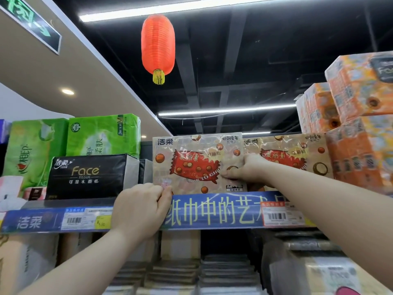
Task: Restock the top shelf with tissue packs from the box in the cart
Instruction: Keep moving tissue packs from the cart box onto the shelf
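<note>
A beige tissue pack [191,154] with a red candy print stands upright on the top shelf [212,211], at its front edge. My left hand [138,207] pinches the pack's lower left corner. My right hand [244,167] grips its right edge, thumb on the front face. A second pack [285,156] of the same print stands right beside it, partly behind my right hand. The cart and the box are out of view.
Left of the held pack stand a black Face tissue pack [89,175] and green packs [102,135]. Orange roll packs [359,124] are stacked at the right. A red lantern [158,45] hangs overhead. Lower shelves hold more stacked packs [180,273].
</note>
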